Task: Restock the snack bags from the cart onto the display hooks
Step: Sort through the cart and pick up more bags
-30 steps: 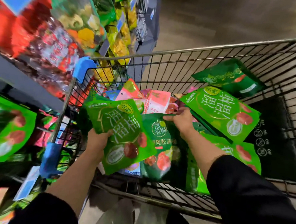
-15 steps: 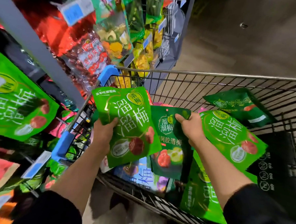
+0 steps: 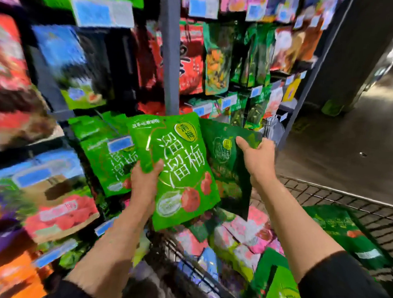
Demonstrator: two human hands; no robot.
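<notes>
Shelf bkgd; L hand [image 3: 143,187] grips light-green bag [image 3: 178,170], R hand [image 3: 258,161] dark-green bag [image 3: 226,164].

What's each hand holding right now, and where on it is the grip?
Left hand grips the bright green bag at its left edge. Right hand pinches the dark green bag near its top right corner.

- Bright green snack bag [image 3: 178,170]: large white characters 溜溜梅 down its front; a yellow oval badge near the top reads 清梅.
- Other bags and shelf price tags: print too blurred to read.
</notes>
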